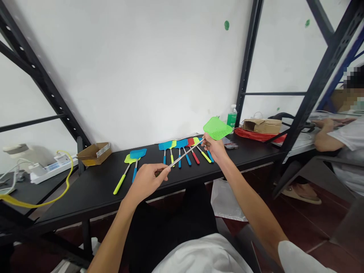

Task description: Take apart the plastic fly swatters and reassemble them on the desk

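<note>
In the head view, we hold the green swatter (217, 128) slantwise above the worktop (93, 189). Our left hand (148, 179) curls its fingers around the lower end, the handle hidden; our right hand (215, 148) grips the shaft (186, 153) with its fingers just below the head. Behind lies a row of swatters (181, 144), its right end partly covered by our right hand. Two swatters (138, 153) lie apart to the left, near a box (94, 154). The green head overlaps the bottle (231, 118); farther right, a carton (263, 126) and red bag (250, 134) lie beyond a post (249, 49).
</note>
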Available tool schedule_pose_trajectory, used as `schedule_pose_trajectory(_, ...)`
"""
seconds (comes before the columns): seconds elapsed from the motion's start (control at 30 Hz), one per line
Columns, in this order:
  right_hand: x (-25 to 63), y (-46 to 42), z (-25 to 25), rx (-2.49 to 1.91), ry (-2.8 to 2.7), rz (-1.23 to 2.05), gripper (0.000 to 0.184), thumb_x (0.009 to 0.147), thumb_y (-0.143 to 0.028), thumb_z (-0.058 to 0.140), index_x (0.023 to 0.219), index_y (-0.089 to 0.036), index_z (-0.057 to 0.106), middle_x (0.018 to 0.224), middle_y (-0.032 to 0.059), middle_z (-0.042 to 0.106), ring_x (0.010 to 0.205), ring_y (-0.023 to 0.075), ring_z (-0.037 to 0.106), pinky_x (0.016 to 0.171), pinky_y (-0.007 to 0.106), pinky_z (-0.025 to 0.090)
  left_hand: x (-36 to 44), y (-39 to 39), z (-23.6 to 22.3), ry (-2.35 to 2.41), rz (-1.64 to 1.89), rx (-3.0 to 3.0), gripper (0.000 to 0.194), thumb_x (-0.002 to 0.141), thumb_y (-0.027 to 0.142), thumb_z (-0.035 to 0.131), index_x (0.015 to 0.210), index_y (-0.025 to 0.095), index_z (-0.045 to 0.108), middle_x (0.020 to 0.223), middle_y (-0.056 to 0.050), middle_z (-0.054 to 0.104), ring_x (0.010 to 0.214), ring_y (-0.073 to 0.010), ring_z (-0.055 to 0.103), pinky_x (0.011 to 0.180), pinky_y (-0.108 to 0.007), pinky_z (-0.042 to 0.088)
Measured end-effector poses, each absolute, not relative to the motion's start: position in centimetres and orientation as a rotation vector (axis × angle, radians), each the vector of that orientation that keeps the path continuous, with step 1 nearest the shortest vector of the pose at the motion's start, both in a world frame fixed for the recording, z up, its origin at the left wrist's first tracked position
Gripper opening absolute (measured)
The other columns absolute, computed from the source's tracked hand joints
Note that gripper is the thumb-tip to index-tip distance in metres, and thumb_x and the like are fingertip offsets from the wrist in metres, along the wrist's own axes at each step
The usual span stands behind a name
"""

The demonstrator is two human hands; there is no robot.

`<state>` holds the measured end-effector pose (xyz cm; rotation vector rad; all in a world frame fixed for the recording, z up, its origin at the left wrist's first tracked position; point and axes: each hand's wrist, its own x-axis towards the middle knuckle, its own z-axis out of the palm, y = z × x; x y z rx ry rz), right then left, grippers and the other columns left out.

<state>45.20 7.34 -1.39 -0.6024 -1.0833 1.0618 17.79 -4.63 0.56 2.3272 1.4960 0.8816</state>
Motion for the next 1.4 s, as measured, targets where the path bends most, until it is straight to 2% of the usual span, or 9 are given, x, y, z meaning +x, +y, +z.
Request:
schedule_pose_trajectory(0.13,43.5,6.3,-1.5,-0.502,-1.163,1.232,0.047,0.071,-0.063,0.078,0.088,-0.02,0.069,0.067,-0.0015,0.059,0.056,0.0104,0.058,0.044,0.02,0.038,17.5,-4.8,0.9,1.607,0.934,2.33,0.034,0.092,0.049,0.05,0.09,0.024,0.073,0.073,0.0,0.071,0.063,-0.0161,0.06,0.059,-0.026,0.038)
schedule_pose_trajectory(0.33,41.1,4.9,-1.4,-0.489,-1.261,1.319,0.056,0.079,-0.072,0.064,0.087,-0.017,0.072,0.063,0.0007,0.06,0.052,0.0119,0.057,0.042,0.022,0.038,18.3,-4.8,0.8,1.644,0.942,2.392,0.026,0.092,0.044,0.05,0.096,0.025,0.067,0.059,0.004,0.051,0.054,-0.0145,0.046,0.055,-0.027,0.029)
schedule_pose_trajectory(0.43,41.4,5.0,-1.3,-0.494,-1.22,1.307,0.054,0.079,-0.071,0.064,0.093,-0.019,0.071,0.063,0.0,0.06,0.051,0.0124,0.056,0.042,0.023,0.038,18.3,-4.8,0.9,1.642,0.942,2.397,0.03,0.093,0.045,0.048,0.102,0.025,0.068,0.059,0.004,0.048,0.055,-0.0149,0.044,0.054,-0.027,0.028)
schedule_pose_trajectory(0.67,42.6,6.1,-1.7,-0.451,-0.99,1.273,0.054,0.079,-0.07,0.064,0.1,-0.021,0.068,0.059,-0.0035,0.052,0.047,0.0109,0.049,0.042,0.023,0.035,17.9,-4.8,0.9,1.642,0.895,2.411,0.037,0.094,0.049,0.048,0.108,0.025,0.072,0.065,0.001,0.06,0.059,-0.0161,0.05,0.058,-0.028,0.034)
schedule_pose_trajectory(0.83,42.2,6.1,-2.1,-0.479,-1.026,1.157,0.05,0.082,-0.068,0.061,0.098,-0.021,0.068,0.057,-0.0033,0.052,0.046,0.0112,0.048,0.042,0.024,0.036,17.8,-4.8,0.3,1.664,0.877,2.436,0.045,0.095,0.05,0.046,0.119,0.024,0.073,0.081,-0.003,0.073,0.062,-0.017,0.056,0.063,-0.029,0.038)
schedule_pose_trajectory(0.97,41.9,5.6,-1.7,-0.479,-1.045,1.151,0.047,0.082,-0.066,0.063,0.097,-0.022,0.068,0.057,-0.0039,0.051,0.045,0.0108,0.047,0.042,0.024,0.036,18.0,-5.0,0.4,1.629,0.848,2.432,0.047,0.097,0.051,0.042,0.122,0.024,0.072,0.074,-0.002,0.071,0.062,-0.0182,0.059,0.062,-0.028,0.038)
schedule_pose_trajectory(1.13,40.7,4.9,-1.8,-0.434,-1.191,1.262,0.048,0.083,-0.067,0.062,0.091,-0.02,0.07,0.059,-0.002,0.055,0.046,0.0108,0.051,0.041,0.023,0.036,18.6,-5.2,0.8,1.548,0.849,2.447,0.046,0.1,0.049,0.036,0.106,0.023,0.073,0.063,0.0,0.064,0.056,-0.0168,0.055,0.057,-0.027,0.033)
schedule_pose_trajectory(1.2,40.2,4.9,-2.1,-0.448,-1.265,1.305,0.052,0.082,-0.071,0.061,0.087,-0.019,0.071,0.061,-0.0003,0.058,0.047,0.0111,0.054,0.041,0.022,0.037,18.7,-5.2,0.8,1.561,0.855,2.451,0.046,0.1,0.049,0.036,0.109,0.022,0.072,0.062,0.0,0.063,0.055,-0.0167,0.054,0.056,-0.027,0.032)
schedule_pose_trajectory(1.4,39.8,5.8,-3.1,-0.543,-1.244,1.245,0.055,0.078,-0.071,0.065,0.074,-0.017,0.069,0.062,0.0027,0.063,0.047,0.0112,0.055,0.04,0.022,0.037,18.0,-4.7,0.1,1.688,0.845,2.556,0.045,0.098,0.05,0.042,0.116,0.025,0.075,0.076,-0.004,0.073,0.061,-0.018,0.059,0.059,-0.027,0.034)
